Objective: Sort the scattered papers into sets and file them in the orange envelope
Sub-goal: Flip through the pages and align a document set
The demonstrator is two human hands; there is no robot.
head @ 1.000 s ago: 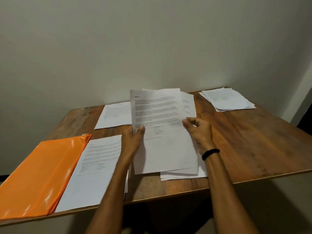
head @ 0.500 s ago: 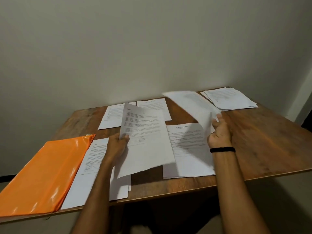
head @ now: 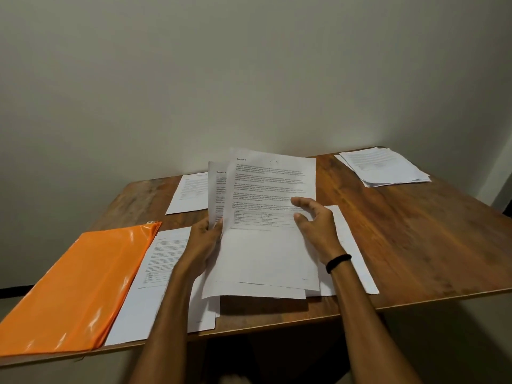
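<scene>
While the left hand (head: 206, 239) grips two held sheets (head: 266, 253) by their left edge, fanned and raised over the table's near edge, the right hand (head: 318, 225) spreads loosely curved fingers before the front one, clasping nothing; contact cannot be told.
- Table (head: 415, 231): one, brown wood, grained.
- Orange envelope (head: 83, 284): one, glossy plastic, rectangular, flat at the near left corner.
- Near-left sheets (head: 163, 259): printed white, just beside the envelope.
- Far sheet (head: 191, 192): one, by the far edge.
- Flat sheets (head: 349, 245): under the raised pair.
- Loose stack (head: 385, 167): far right corner.
- Wristband (head: 338, 263): one, black, right wrist.

Half a second earlier the right hand pinched a lifted sheet; the left held one.
</scene>
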